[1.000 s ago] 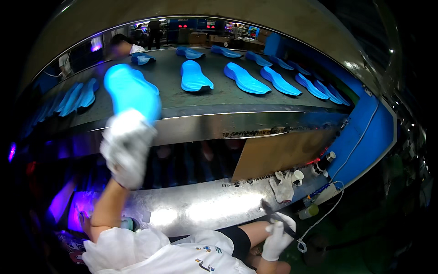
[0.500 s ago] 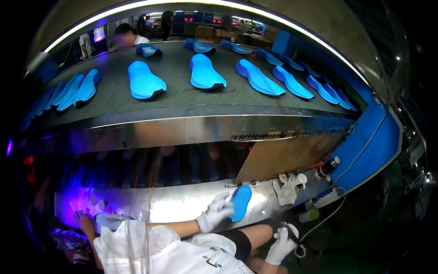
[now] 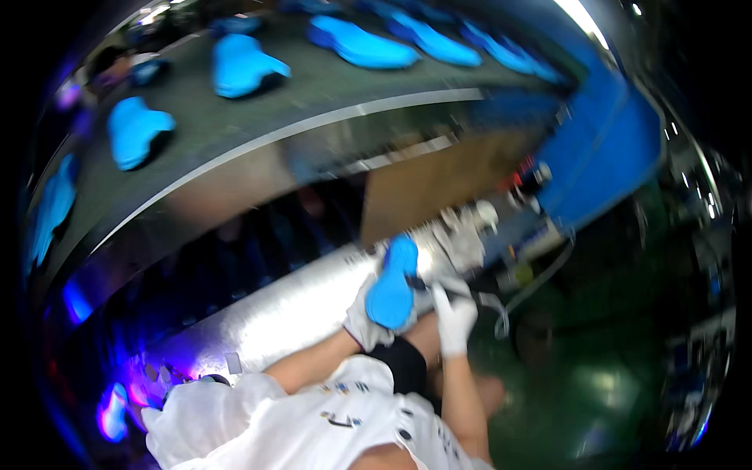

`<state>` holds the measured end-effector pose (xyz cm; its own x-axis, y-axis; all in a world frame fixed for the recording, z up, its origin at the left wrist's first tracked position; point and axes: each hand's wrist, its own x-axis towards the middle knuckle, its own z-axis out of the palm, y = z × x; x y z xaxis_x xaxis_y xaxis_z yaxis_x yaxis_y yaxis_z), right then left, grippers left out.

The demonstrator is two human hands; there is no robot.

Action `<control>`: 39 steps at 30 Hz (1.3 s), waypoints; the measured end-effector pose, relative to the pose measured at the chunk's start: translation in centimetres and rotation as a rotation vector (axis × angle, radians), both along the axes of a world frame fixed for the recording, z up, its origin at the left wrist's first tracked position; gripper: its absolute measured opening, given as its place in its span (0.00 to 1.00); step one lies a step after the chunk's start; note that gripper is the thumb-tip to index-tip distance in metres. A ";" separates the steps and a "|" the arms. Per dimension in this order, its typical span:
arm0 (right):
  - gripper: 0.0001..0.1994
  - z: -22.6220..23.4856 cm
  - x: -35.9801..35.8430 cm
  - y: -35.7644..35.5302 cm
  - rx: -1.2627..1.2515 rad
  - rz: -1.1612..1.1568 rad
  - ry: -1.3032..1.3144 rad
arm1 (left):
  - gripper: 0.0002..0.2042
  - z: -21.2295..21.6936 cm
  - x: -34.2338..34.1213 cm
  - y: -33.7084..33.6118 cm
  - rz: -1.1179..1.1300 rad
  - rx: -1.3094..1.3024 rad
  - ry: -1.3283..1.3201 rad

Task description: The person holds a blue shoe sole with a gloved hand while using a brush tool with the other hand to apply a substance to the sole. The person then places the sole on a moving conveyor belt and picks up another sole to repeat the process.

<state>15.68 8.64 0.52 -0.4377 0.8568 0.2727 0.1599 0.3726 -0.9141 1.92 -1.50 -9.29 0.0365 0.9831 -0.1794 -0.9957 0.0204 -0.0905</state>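
Note:
My left hand [image 3: 360,315], in a pale work glove, grips a blue shoe sole [image 3: 390,291] by its left side, above my lap and the bench edge. The fingers behind the sole are hidden. My white-gloved right hand [image 3: 455,319] is closed around a slim dark hand tool [image 3: 419,285]. The tool's tip reaches the right edge of the sole at its narrow middle; blur hides whether they touch. A pale looped cord [image 3: 495,307] lies just right of this hand.
A metal bench [image 3: 274,301] runs along my front. Beyond it a conveyor belt [image 3: 184,129] carries several blue soles [image 3: 364,45]. A spare glove [image 3: 462,244] and a white cup [image 3: 486,214] sit by a brown board [image 3: 446,184]. A blue panel [image 3: 607,149] stands at right.
My left hand has taken hold of the sole that lay on the bench and tilted it. My right hand has brought the tool up to it. The view has turned and blurred.

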 end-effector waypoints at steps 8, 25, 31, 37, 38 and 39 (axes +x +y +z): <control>0.08 8.2 2.0 -4.9 0.453 0.255 -0.289 | 0.33 9.7 2.5 -0.5 0.193 -0.102 0.429; 0.12 8.9 2.4 -4.2 0.541 0.469 -0.007 | 0.44 9.6 2.8 -0.4 0.100 0.378 -0.149; 0.14 9.1 3.1 -5.9 0.521 0.535 0.004 | 0.41 9.4 1.5 -0.8 0.058 0.220 0.250; 0.14 8.5 2.7 -6.2 0.552 0.370 0.028 | 0.42 10.7 1.8 -0.7 0.120 0.149 0.146; 0.14 8.6 2.9 -7.0 0.506 0.421 0.048 | 0.42 11.1 1.6 -1.0 0.062 0.178 0.168; 0.14 9.4 2.9 -7.1 0.468 0.418 0.030 | 0.44 11.1 1.4 -1.2 0.052 0.155 0.167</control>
<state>18.63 1.51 9.95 -0.6963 0.4014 0.5950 -0.1095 0.7599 -0.6408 3.31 -2.70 1.85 -0.0323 0.9992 -0.0254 -0.9967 -0.0303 0.0759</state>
